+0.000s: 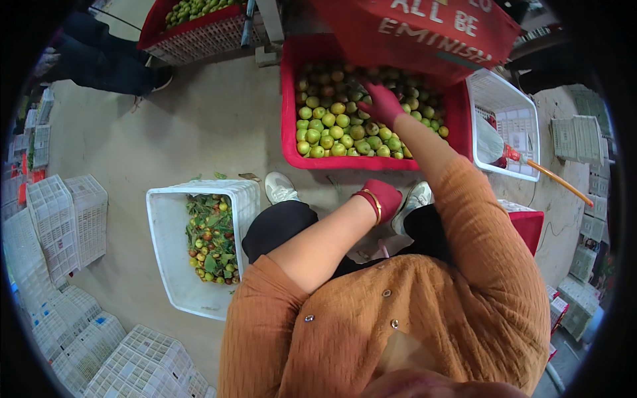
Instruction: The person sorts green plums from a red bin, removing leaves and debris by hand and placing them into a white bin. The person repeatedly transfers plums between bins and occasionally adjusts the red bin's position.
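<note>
A crate lined with red cloth (pixel 287 134) stands before me, holding a wide layer of green and yellowish round fruit (pixel 336 132). Over this fruit reaches my right hand (pixel 382 105) in a dark red glove, its fingers spread; whether the fingertips touch a fruit is unclear. My left hand (pixel 385 198), gloved alike and with a gold bangle at the wrist, is curled above the floor between my shoes, near the crate's front edge. Its palm side is hidden, so I cannot tell if it holds anything. A red printed cloth (pixel 423 35) hangs over the crate's far side.
At my left a white plastic crate (pixel 171 248) holds leaves and discoloured fruit. Another white crate (pixel 530 114) with a bag and an orange-handled tool (pixel 560 182) stands right. A red-lined crate of fruit (pixel 199 42) is far left, beside a person's legs (pixel 107 59). Stacked crates (pixel 64 224) line the left.
</note>
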